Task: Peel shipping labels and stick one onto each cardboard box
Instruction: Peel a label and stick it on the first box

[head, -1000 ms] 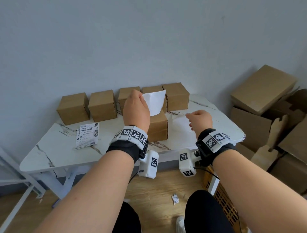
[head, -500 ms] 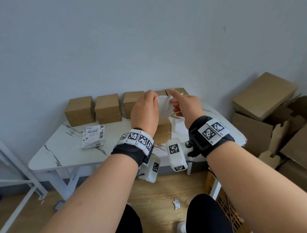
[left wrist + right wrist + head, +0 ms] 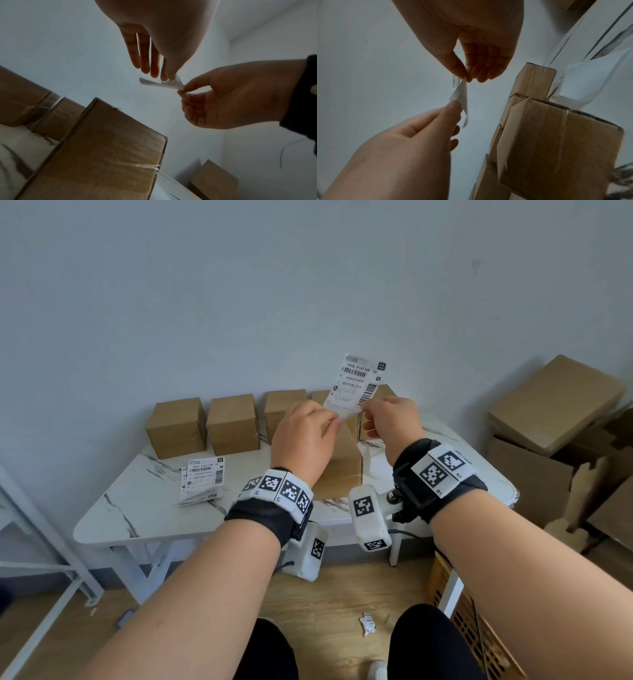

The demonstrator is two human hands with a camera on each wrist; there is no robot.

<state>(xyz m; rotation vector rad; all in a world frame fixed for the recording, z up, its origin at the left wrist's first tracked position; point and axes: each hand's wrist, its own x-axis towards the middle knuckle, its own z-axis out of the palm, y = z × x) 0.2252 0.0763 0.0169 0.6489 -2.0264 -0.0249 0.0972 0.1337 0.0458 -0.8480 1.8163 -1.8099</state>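
Both hands hold one printed shipping label upright above the table, its barcode side facing me. My left hand pinches the lower left corner and my right hand pinches the lower right edge. In the left wrist view the label curls between the two pinches; in the right wrist view the label shows edge-on. A plain cardboard box stands just below the hands. More boxes line the wall. A stack of labels lies at the left.
The white marble-look table stands against a grey wall. A white sheet lies right of the near box. Large flattened cartons pile up on the floor at the right, with a basket below. A metal frame stands left.
The right hand rose from the table and joined the left on the label. The label turned from its blank side to its printed side and went higher.
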